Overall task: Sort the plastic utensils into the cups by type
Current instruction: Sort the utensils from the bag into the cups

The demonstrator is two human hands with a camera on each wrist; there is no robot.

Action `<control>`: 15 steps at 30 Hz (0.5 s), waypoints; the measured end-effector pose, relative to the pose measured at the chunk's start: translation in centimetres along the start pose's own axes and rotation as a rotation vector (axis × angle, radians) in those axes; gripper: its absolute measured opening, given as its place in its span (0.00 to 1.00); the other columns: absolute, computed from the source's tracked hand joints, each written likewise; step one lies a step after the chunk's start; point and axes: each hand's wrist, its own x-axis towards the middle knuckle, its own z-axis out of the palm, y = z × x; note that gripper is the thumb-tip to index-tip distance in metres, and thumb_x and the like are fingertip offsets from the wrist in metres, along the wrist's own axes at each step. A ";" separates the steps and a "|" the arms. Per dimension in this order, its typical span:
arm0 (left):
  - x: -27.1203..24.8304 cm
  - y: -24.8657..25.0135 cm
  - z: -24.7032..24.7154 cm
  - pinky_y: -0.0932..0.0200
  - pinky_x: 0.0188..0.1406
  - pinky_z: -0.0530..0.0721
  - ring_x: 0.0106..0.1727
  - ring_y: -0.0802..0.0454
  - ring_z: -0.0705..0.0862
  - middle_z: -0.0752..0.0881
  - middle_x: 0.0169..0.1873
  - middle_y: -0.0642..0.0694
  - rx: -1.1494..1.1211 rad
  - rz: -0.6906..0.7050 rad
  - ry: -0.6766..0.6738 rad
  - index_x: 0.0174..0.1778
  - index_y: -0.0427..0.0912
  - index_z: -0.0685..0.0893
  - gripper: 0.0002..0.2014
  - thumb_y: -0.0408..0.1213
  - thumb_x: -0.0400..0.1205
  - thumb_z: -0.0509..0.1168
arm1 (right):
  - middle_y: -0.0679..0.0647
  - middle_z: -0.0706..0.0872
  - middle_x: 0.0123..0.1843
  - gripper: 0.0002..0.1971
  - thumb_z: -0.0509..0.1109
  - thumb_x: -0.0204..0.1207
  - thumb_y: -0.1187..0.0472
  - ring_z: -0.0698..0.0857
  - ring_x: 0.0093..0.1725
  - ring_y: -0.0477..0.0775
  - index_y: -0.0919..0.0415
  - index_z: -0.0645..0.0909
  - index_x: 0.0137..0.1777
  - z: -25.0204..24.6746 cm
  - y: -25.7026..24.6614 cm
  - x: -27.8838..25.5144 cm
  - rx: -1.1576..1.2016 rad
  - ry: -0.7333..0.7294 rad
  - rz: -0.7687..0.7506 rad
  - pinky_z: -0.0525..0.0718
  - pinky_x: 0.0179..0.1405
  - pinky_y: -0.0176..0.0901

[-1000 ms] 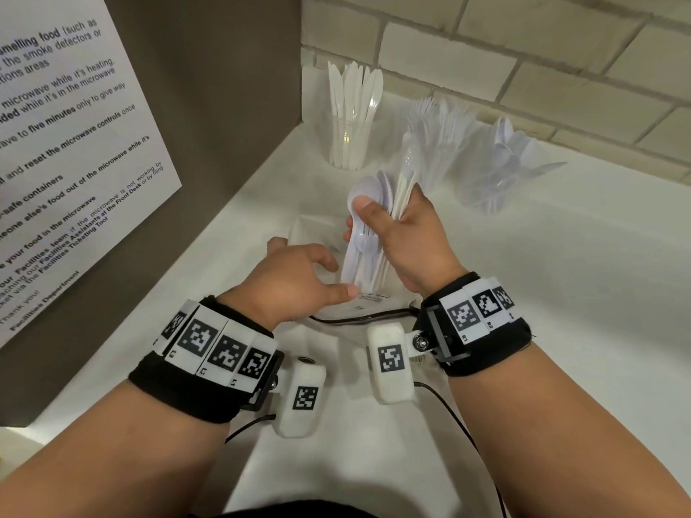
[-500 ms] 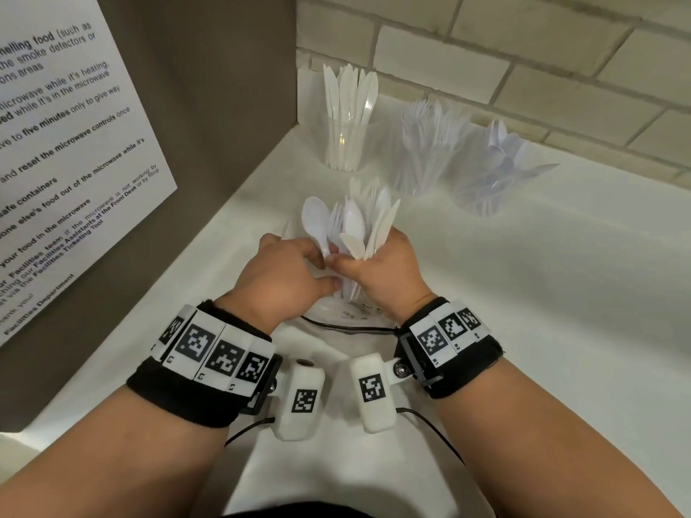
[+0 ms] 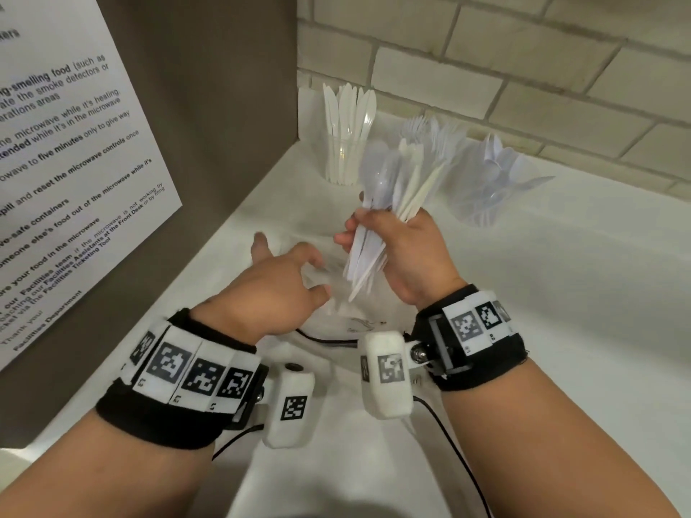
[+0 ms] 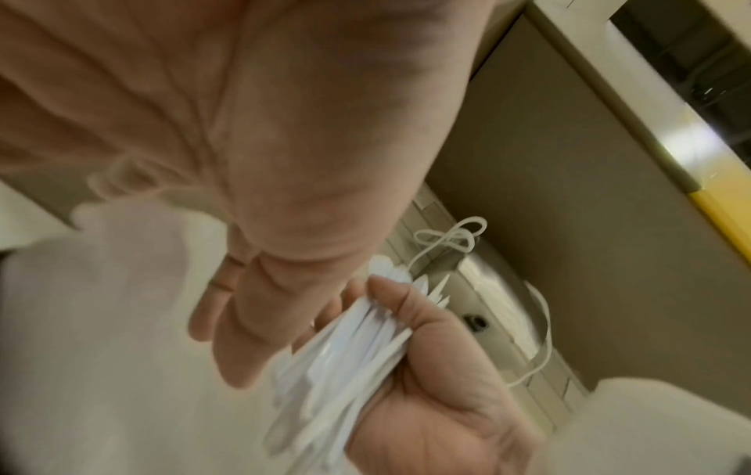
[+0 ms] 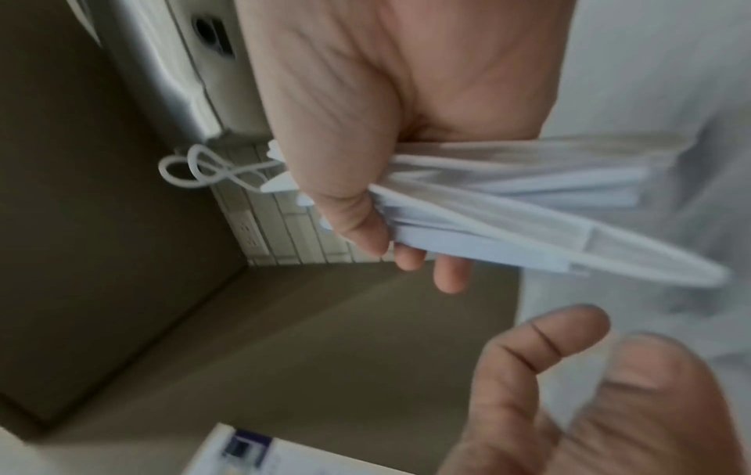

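My right hand grips a bundle of white plastic utensils, spoons and knives mixed, raised above the counter with the heads pointing up and away. The same bundle shows in the right wrist view, its handles sticking out below the fist. My left hand hovers lower and to the left with its fingers spread and holds nothing. At the back stand three clear cups: a knife cup, a fork cup partly behind the bundle, and a spoon cup.
A clear plastic container lies on the white counter under my hands, with a black cable beside it. A brown panel with a printed notice closes the left side. A brick wall runs behind the cups.
My right hand has lifted the bundle up and to the right, away from the left hand. The left hand has let go of the utensils and stays low with fingers spread.
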 end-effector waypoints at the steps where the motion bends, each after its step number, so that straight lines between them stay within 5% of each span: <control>1: -0.3 0.2 -0.6 0.61 0.55 0.72 0.67 0.46 0.78 0.47 0.82 0.40 -0.046 0.076 0.087 0.61 0.65 0.72 0.15 0.53 0.79 0.64 | 0.59 0.84 0.34 0.02 0.68 0.79 0.69 0.88 0.34 0.60 0.64 0.82 0.46 0.1 -0.8 0.0 0.030 -0.012 0.018 0.89 0.40 0.50; 2: -0.5 0.4 -1.1 0.64 0.58 0.69 0.74 0.50 0.71 0.54 0.81 0.42 -0.124 0.181 0.215 0.57 0.63 0.72 0.13 0.52 0.79 0.65 | 0.58 0.84 0.34 0.00 0.69 0.79 0.68 0.87 0.32 0.58 0.64 0.81 0.47 0.1 -1.4 0.0 0.036 -0.030 0.046 0.88 0.37 0.48; 4: -1.0 1.2 -2.0 0.72 0.60 0.70 0.74 0.58 0.70 0.68 0.74 0.50 -0.485 0.388 0.385 0.62 0.57 0.69 0.22 0.53 0.76 0.69 | 0.60 0.84 0.33 0.02 0.72 0.76 0.69 0.85 0.29 0.57 0.65 0.82 0.46 0.5 -2.1 -0.2 0.000 -0.095 0.117 0.86 0.33 0.47; 6: -1.3 2.2 -2.7 0.69 0.55 0.81 0.69 0.57 0.79 0.75 0.69 0.51 -0.958 0.485 0.244 0.74 0.55 0.61 0.40 0.50 0.69 0.75 | 0.60 0.84 0.32 0.04 0.72 0.73 0.74 0.84 0.29 0.55 0.65 0.84 0.43 1.2 -2.4 -0.8 -0.123 -0.210 0.149 0.85 0.31 0.45; 8: -0.8 2.3 -2.5 0.58 0.50 0.86 0.62 0.53 0.85 0.83 0.60 0.48 -1.117 0.541 0.139 0.76 0.59 0.56 0.49 0.45 0.65 0.81 | 0.56 0.85 0.30 0.10 0.72 0.69 0.78 0.85 0.29 0.51 0.62 0.85 0.40 2.0 -2.2 -1.5 -0.319 -0.311 0.138 0.85 0.29 0.42; 11: -0.3 2.1 -1.9 0.50 0.57 0.85 0.56 0.51 0.87 0.86 0.50 0.50 -1.034 0.549 0.238 0.67 0.62 0.71 0.41 0.46 0.59 0.81 | 0.54 0.86 0.30 0.13 0.72 0.63 0.80 0.86 0.26 0.49 0.61 0.84 0.37 3.0 -1.8 -2.1 -0.522 -0.357 0.091 0.85 0.26 0.41; 15: -0.2 2.3 -1.0 0.53 0.53 0.85 0.51 0.50 0.88 0.88 0.42 0.47 -1.116 0.547 0.351 0.48 0.54 0.82 0.19 0.32 0.67 0.78 | 0.56 0.88 0.44 0.25 0.78 0.58 0.72 0.90 0.39 0.57 0.54 0.80 0.56 3.9 -0.9 -2.2 -0.720 -0.351 -0.003 0.91 0.35 0.55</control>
